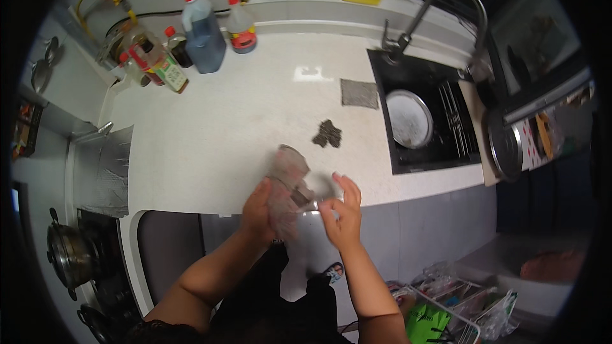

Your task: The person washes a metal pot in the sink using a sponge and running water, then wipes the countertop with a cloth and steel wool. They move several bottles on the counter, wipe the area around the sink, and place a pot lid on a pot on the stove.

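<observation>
Bottles (pixel 204 38) line the counter's back left. Your left hand (pixel 256 213) has its fingers closed on a crinkled, translucent bag (pixel 288 169), held up over the counter's front edge. A dark clump (pixel 327 134) lies just beyond. Your right hand (pixel 345 222) is beside the bag, thumb and fingers bent and parted; blur hides whether they grip anything. Farther right, a gray cloth (pixel 359 94) lies beside the black sink (pixel 414 167).

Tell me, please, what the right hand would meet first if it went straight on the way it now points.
Most likely the dark clump on the white counter, ahead of the right hand; depth is unclear, so the hand might pass above it.
</observation>
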A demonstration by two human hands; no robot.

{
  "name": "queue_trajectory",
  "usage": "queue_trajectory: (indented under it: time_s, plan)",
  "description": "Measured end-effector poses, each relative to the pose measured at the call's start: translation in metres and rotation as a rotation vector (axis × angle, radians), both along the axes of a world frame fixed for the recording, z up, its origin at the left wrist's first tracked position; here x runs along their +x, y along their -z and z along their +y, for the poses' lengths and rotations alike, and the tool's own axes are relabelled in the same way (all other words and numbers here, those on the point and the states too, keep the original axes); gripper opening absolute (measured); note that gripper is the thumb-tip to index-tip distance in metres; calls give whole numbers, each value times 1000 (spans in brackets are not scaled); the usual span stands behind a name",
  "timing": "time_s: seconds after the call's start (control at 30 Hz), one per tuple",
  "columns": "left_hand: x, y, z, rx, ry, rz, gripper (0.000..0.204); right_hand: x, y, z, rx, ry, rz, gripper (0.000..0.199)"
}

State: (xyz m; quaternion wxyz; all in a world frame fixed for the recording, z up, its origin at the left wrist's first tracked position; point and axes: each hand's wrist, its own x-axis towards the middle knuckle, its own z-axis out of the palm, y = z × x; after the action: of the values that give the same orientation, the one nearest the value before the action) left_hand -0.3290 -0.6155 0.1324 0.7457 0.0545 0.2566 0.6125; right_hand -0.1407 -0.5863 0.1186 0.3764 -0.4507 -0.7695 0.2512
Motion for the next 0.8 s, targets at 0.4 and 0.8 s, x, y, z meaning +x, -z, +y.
queue_trajectory:
  time_s: [0.4, 0.8]
  plan:
    - [-80, 68, 44, 97, -363, 861, 44, -72, 90, 89, 220, -181, -389, 27]
    - [-111, 25, 30, -95, -649, 841, 47, -112, 121, 138, 489, -632, -307, 32]
